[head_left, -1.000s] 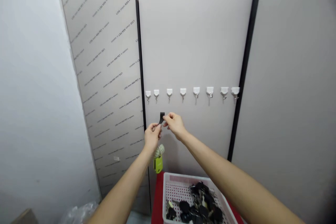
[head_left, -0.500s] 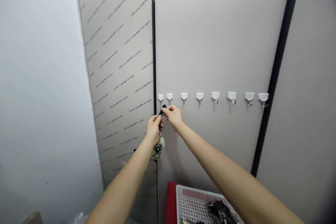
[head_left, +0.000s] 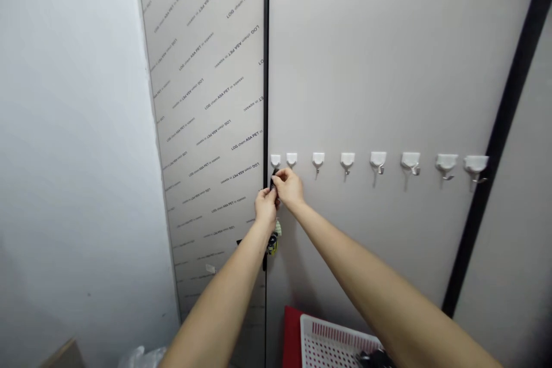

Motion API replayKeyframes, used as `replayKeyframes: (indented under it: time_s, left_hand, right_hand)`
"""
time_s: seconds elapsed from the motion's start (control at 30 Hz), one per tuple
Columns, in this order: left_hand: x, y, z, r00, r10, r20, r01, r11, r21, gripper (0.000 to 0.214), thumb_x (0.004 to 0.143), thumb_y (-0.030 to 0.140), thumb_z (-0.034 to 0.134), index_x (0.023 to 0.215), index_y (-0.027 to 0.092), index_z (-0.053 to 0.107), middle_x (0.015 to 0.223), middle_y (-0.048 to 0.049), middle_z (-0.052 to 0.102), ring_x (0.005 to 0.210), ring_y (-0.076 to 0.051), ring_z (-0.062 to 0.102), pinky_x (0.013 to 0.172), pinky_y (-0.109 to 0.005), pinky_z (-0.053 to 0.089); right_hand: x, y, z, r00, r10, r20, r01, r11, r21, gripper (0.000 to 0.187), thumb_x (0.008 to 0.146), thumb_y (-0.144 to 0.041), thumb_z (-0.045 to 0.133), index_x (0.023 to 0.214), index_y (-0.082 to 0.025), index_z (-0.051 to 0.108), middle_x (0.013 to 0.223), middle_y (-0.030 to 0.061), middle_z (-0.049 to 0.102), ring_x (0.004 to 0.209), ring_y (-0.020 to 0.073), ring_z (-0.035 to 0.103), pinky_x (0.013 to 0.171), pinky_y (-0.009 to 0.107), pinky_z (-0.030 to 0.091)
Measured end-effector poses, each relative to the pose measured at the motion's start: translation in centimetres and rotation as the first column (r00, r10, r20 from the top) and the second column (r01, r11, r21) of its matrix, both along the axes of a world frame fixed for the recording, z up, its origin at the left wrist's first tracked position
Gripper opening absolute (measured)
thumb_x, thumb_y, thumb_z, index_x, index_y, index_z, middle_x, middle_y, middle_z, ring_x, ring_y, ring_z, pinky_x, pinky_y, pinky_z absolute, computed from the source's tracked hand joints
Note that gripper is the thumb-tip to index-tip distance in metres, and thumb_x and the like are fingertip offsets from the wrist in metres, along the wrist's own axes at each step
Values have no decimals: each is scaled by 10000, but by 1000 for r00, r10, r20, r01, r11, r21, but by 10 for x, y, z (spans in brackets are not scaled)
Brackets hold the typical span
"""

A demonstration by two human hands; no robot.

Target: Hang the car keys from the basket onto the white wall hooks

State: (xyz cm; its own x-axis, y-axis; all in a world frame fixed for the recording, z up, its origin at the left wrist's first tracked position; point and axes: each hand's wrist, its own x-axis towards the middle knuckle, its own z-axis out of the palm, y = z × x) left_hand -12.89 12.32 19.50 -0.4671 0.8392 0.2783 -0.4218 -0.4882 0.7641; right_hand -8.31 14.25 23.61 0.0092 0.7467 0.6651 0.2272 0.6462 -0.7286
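So I was standing there watching, and this person had a keychain up against the grey panel with both hands, right below the leftmost of the white wall hooks (head_left: 275, 159). The black strap (head_left: 273, 182) ran between the two hands: the left hand (head_left: 266, 206) pinched it lower down, and the right hand (head_left: 290, 188) had thumb and fingers closed near its top end. Couldn't tell if the strap was actually touching the metal prong, fingers were in the way. Under the left hand dangled a cluster of charms (head_left: 272, 242), yellow-green and black with a pale striped bit, partly blocked by the wrist. My guess is the whole thing was pretty light, with a bendy, soft strap that didn't look slippery, and the charms being the swingy, scuffable part. Honestly I'd say the strap was the right place to grab: one pinch up high to keep the top end steady, one lower to take the weight and calm the swinging. Down below, a white plastic basket (head_left: 340, 330) sat on something red (head_left: 292, 336), with dark items (head_left: 374, 358) in it, too cut off to make out.
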Motion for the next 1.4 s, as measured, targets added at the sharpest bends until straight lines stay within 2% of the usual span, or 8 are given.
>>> replayKeyframes:
  time_s: [0.17,0.33,0.47,0.67,0.9,1.07,1.27,1.4]
  left_hand:
    - [-2,0,-4,999,49,-3,-49,997,54,211,513,244,552,644,141,422,465,73,444,397,-20,362,421,-157,248]
    - [-1,3,-2,998,52,-17,-51,997,49,150,523,198,520,632,136,438,493,60,467,421,-25,383,446,-160,273]
    - [3,4,2,999,43,-18,-42,998,48,136,517,152,509,633,138,438,527,53,485,449,-30,406,470,-160,297]
    - [6,2,3,996,-28,-82,23,998,-55,107,529,154,503,560,146,401,379,92,361,335,-12,289,385,-151,216]
    - [4,2,11,997,-72,-33,73,996,43,168,517,194,555,662,131,499,535,26,526,533,-65,469,534,-183,344]
    - [1,2,10,990,-127,-61,126,992,-22,204,503,263,584,633,126,507,473,30,502,484,-71,454,499,-194,335]
    - [-4,0,8,985,-155,-70,156,988,1,213,516,308,575,603,132,491,436,47,460,430,-54,417,473,-187,320]
    - [-6,-4,7,982,-72,-175,84,995,60,200,542,291,557,644,121,524,517,18,520,483,-61,443,496,-178,330]
  right_hand:
    - [-5,-1,-8,986,136,-97,-132,990,42,106,592,-271,445,642,-178,444,610,-12,518,539,95,473,563,215,383]
    - [-6,-3,-5,995,26,-98,-26,1000,3,85,586,-260,450,594,-176,443,583,-4,520,555,107,476,579,225,382]
    - [-4,-4,-1,992,32,-120,-28,999,30,96,599,-269,434,616,-176,454,600,-4,531,558,102,480,568,211,384]
    - [0,0,0,997,-77,-20,76,997,-33,70,587,-228,433,595,-176,480,594,-3,545,570,111,486,606,230,378]
    - [-4,-1,0,995,-58,-79,57,998,-15,152,622,-280,420,658,-169,516,647,18,574,583,111,499,594,218,390]
    - [-3,2,-2,991,-101,-85,100,995,-22,179,609,-270,433,696,-164,549,698,31,595,650,130,519,669,241,382]
    - [-3,3,-5,992,-71,-104,71,997,-8,220,608,-272,435,740,-154,566,753,49,599,695,139,525,703,251,374]
    - [-3,-2,-7,985,-41,-165,45,999,18,255,613,-276,430,816,-160,532,770,33,584,651,114,520,651,231,392]
